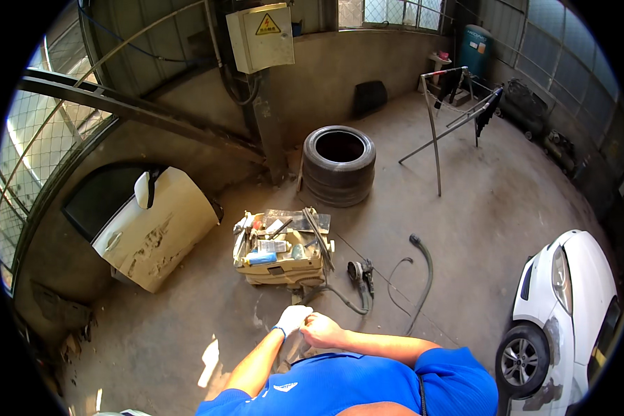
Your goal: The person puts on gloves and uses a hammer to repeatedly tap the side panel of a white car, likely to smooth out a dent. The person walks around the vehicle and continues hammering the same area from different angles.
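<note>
My left hand (294,320) wears a white work glove with a blue cuff and is held in front of my body. My bare right hand (323,331) meets it at the glove's finger end, its fingers closed in a pinch there. The left fingers are too small and covered to make out. Just beyond my hands stands a beige wheeled cart (284,272), its top loaded with a blue-labelled bottle (261,258), a white tube (273,246) and several other tools. Right of the cart, a black sander-like tool (359,272) lies on the floor, joined to a hose (347,302).
Stacked tyres (340,182) stand behind the cart. A dirty white car door (161,232) leans at the left. At the right is a white car (575,277) with grey patches. Another hose (427,277) lies on the floor; a metal stand (433,149) is farther back.
</note>
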Tool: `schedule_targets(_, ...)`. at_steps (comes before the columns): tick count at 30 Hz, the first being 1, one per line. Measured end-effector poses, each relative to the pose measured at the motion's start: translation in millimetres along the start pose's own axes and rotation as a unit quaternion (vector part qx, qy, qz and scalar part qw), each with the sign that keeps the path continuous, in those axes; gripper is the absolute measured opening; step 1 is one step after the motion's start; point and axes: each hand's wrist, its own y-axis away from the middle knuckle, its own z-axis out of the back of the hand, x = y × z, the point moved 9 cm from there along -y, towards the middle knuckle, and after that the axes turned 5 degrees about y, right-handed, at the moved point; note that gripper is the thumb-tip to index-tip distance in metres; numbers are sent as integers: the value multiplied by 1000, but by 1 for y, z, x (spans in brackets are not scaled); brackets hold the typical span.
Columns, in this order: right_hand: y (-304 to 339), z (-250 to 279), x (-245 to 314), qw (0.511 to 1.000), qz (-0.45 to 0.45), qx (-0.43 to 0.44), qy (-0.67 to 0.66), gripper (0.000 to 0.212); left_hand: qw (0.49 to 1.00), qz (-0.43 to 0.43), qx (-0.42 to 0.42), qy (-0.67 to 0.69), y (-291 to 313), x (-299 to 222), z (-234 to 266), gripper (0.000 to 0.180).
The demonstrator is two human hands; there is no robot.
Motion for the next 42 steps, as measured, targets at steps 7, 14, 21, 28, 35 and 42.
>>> schedule_targets(7, 10, -22, -30, 980, -139, 81, -118, 22, 961, 151, 70, 222, -4, -50, 41, 34)
schedule_targets(14, 20, -81, -122, 610, -296, -76, -731, 61, 984, 21, -178, 9, -6, -44, 29, 50)
schedule_targets(21, 16, 13, -131, 612, -281, -272, -688, 42, 939, 159, -86, 293, 5, -65, 21, 32)
schedule_targets(28, 33, -41, -172, 897, -240, -142, -343, 34, 993, -103, -57, 28, -14, -162, 49, 34)
schedule_targets(35, 12, -38, -143, 565, -301, -116, -759, 49, 995, 57, -54, -64, -24, -116, 47, 25)
schedule_targets(42, -18, 1, -134, 689, -269, -100, -666, 52, 987, 157, 0, 41, -11, -89, 16, 37)
